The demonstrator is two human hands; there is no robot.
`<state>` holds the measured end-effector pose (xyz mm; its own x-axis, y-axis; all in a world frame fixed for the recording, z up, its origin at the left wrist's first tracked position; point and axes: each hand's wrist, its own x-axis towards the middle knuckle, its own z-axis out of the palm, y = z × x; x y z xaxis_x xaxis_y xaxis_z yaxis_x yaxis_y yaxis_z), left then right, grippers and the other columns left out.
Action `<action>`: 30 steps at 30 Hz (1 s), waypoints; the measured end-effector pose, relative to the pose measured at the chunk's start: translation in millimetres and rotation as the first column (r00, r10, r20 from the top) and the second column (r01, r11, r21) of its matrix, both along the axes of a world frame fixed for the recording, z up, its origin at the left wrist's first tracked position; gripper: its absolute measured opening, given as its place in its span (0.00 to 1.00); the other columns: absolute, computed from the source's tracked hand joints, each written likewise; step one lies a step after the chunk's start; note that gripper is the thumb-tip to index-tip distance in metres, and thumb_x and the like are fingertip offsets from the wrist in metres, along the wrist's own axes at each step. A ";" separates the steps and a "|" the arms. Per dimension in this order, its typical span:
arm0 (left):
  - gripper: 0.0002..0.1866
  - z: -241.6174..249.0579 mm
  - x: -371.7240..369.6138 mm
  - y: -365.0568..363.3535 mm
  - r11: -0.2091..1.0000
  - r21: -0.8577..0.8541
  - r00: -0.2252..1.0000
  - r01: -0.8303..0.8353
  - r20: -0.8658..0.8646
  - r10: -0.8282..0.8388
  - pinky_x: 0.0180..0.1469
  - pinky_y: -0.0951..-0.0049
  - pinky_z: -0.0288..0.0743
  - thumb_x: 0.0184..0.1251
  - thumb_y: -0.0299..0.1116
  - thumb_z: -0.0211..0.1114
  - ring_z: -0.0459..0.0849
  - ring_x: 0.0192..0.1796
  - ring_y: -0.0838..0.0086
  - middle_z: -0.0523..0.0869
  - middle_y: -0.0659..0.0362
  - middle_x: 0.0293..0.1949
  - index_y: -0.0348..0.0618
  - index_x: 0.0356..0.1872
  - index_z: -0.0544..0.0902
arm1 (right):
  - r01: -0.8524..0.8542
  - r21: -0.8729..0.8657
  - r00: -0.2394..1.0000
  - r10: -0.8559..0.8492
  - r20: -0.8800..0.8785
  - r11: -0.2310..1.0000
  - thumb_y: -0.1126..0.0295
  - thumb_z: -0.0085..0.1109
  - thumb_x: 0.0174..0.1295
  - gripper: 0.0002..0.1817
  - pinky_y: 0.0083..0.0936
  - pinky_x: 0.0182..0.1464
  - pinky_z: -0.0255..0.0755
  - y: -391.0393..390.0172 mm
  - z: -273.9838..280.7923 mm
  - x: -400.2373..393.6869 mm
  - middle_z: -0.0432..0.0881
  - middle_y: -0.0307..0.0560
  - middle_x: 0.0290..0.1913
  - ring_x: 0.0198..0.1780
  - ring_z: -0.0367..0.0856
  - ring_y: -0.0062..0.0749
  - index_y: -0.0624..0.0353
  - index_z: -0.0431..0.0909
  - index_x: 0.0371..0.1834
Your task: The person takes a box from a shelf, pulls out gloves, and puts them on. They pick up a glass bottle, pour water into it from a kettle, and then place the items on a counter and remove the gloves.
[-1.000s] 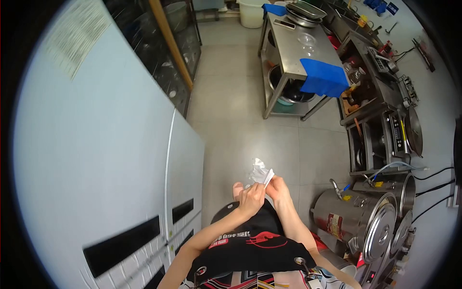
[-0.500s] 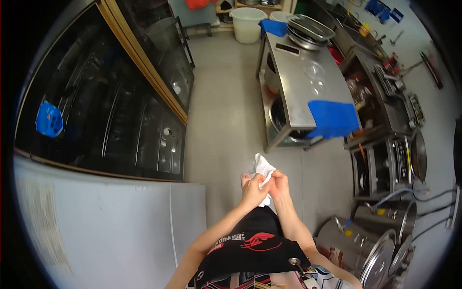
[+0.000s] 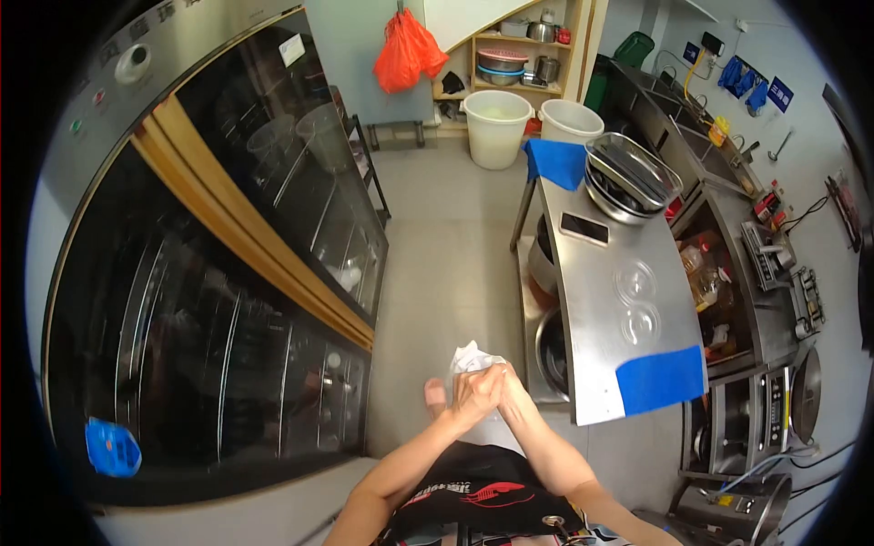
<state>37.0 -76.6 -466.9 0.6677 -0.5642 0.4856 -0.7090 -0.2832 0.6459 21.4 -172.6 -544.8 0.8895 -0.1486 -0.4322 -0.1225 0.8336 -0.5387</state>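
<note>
A crumpled white cloth (image 3: 467,357) sticks out in front of my two hands, low in the middle of the view; it might be thin paper. My left hand (image 3: 474,393) is closed around its near part, with the knuckles up. Pressed against it, my right hand (image 3: 508,386) is also closed, and its fingers overlap the left ones. The part of the cloth between the palms is hidden. Below the hands is a black apron (image 3: 482,473) with a red print, and a pink shoe (image 3: 435,397) shows on the floor to the left.
To the right stands a steel table (image 3: 592,300) with a phone (image 3: 584,228), stacked trays (image 3: 635,171), clear lids (image 3: 635,282) and a blue cloth (image 3: 663,380). A glass-door cabinet (image 3: 209,355) lines the left. White buckets (image 3: 498,136) are ahead; a steel pot (image 3: 733,510) is lower right.
I have moved forward along the aisle, and the view has tilted up. My hands have come closer together and bunched up the cloth, which earlier hung looser between the fingers.
</note>
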 end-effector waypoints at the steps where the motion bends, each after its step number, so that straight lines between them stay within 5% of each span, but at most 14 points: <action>1: 0.05 -5.3 26.7 -7.7 0.997 -0.062 0.998 0.036 0.057 -0.032 0.25 0.63 0.77 0.59 0.23 0.62 0.85 0.23 0.59 0.84 0.48 0.22 0.38 0.35 0.83 | 0.022 -0.057 1.000 -0.022 0.003 0.998 0.69 0.46 0.67 0.07 0.25 0.34 0.73 -4.5 12.4 22.2 0.75 0.35 0.30 0.31 0.74 0.26 0.55 0.75 0.34; 2: 0.05 -2.5 52.2 -14.9 0.997 -0.063 0.997 0.044 0.063 -0.040 0.25 0.63 0.77 0.59 0.23 0.62 0.85 0.23 0.59 0.84 0.48 0.22 0.38 0.35 0.83 | 0.030 -0.058 1.000 -0.029 0.009 0.998 0.69 0.46 0.67 0.07 0.25 0.34 0.73 -12.7 -0.2 49.7 0.75 0.35 0.30 0.31 0.74 0.26 0.55 0.75 0.34; 4: 0.05 7.6 100.1 -22.0 0.994 -0.086 0.990 0.075 0.122 -0.064 0.25 0.64 0.77 0.58 0.23 0.62 0.86 0.23 0.59 0.85 0.49 0.22 0.36 0.34 0.83 | 0.012 0.243 0.916 -0.108 0.386 0.970 0.68 0.47 0.66 0.09 0.23 0.29 0.72 -24.8 -39.7 100.2 0.77 0.37 0.27 0.26 0.75 0.27 0.57 0.75 0.31; 5: 0.05 11.1 126.7 -27.3 0.992 -0.107 0.991 0.069 0.122 -0.056 0.25 0.64 0.78 0.58 0.22 0.62 0.86 0.23 0.59 0.85 0.49 0.22 0.35 0.34 0.83 | 0.046 0.313 0.972 -0.114 0.204 0.949 0.66 0.48 0.66 0.09 0.20 0.30 0.70 -33.9 -19.5 127.7 0.75 0.35 0.27 0.27 0.74 0.24 0.55 0.74 0.30; 6: 0.05 16.2 154.4 -32.8 0.991 -0.112 0.991 0.067 0.124 -0.053 0.25 0.64 0.78 0.58 0.22 0.62 0.86 0.23 0.59 0.85 0.49 0.22 0.35 0.34 0.83 | 0.044 0.307 0.972 -0.112 0.206 0.951 0.66 0.48 0.66 0.09 0.20 0.30 0.70 -40.7 -9.0 156.5 0.75 0.35 0.27 0.27 0.74 0.24 0.55 0.74 0.30; 8: 0.05 26.3 208.1 -42.9 0.991 -0.111 0.986 0.072 0.160 -0.054 0.24 0.65 0.78 0.57 0.21 0.62 0.85 0.23 0.59 0.84 0.49 0.22 0.34 0.34 0.83 | 0.133 0.102 0.983 -0.144 0.114 0.986 0.68 0.46 0.67 0.09 0.19 0.30 0.69 -50.8 3.5 209.8 0.76 0.35 0.29 0.28 0.74 0.24 0.55 0.74 0.31; 12: 0.05 39.4 300.3 -72.6 0.990 -0.121 0.988 0.073 0.147 -0.055 0.24 0.64 0.77 0.56 0.21 0.62 0.85 0.23 0.59 0.84 0.50 0.21 0.35 0.34 0.83 | 0.025 0.059 0.975 -0.037 0.219 0.998 0.68 0.46 0.68 0.08 0.19 0.28 0.68 -80.2 5.9 309.2 0.75 0.35 0.30 0.28 0.73 0.23 0.55 0.74 0.33; 18: 0.04 40.1 428.0 -134.0 0.975 -0.152 0.973 0.161 0.189 -0.131 0.23 0.64 0.75 0.56 0.22 0.62 0.83 0.21 0.60 0.81 0.51 0.18 0.36 0.33 0.83 | 0.193 0.306 0.944 -0.261 0.201 0.933 0.68 0.47 0.66 0.09 0.24 0.38 0.71 -131.7 103.8 465.7 0.76 0.38 0.40 0.38 0.74 0.25 0.57 0.73 0.46; 20: 0.04 47.3 468.7 -160.8 0.974 -0.216 0.983 0.072 0.182 -0.032 0.22 0.64 0.74 0.56 0.22 0.63 0.83 0.20 0.60 0.80 0.51 0.18 0.36 0.33 0.83 | 0.240 0.378 0.930 -0.323 0.175 0.894 0.69 0.48 0.66 0.12 0.25 0.41 0.72 -146.2 126.0 500.0 0.76 0.39 0.43 0.41 0.74 0.26 0.57 0.73 0.51; 21: 0.04 48.8 494.5 -175.5 0.972 -0.225 0.982 0.065 0.188 -0.022 0.23 0.65 0.74 0.56 0.22 0.63 0.83 0.20 0.60 0.81 0.51 0.18 0.36 0.33 0.83 | 0.020 0.054 0.907 -0.041 0.420 0.998 0.69 0.46 0.66 0.15 0.26 0.43 0.69 -194.5 -2.7 531.8 0.73 0.38 0.49 0.47 0.72 0.28 0.54 0.70 0.56; 26: 0.04 67.0 620.2 -244.3 0.966 -0.257 0.977 -0.003 0.206 0.058 0.23 0.65 0.74 0.57 0.22 0.63 0.83 0.21 0.61 0.82 0.52 0.19 0.37 0.33 0.83 | 0.280 -0.078 0.960 -0.276 0.054 0.957 0.63 0.40 0.73 0.13 0.26 0.28 0.66 -243.8 118.3 670.7 0.75 0.35 0.34 0.31 0.71 0.23 0.52 0.76 0.49; 30: 0.02 69.9 694.4 -287.2 0.966 -0.258 0.973 0.004 0.225 0.056 0.22 0.66 0.74 0.56 0.21 0.63 0.83 0.20 0.60 0.81 0.51 0.18 0.36 0.30 0.83 | 0.155 0.447 0.968 -0.226 0.109 0.881 0.48 0.33 0.72 0.28 0.40 0.51 0.67 -305.1 83.2 805.3 0.73 0.48 0.55 0.53 0.71 0.44 0.57 0.68 0.63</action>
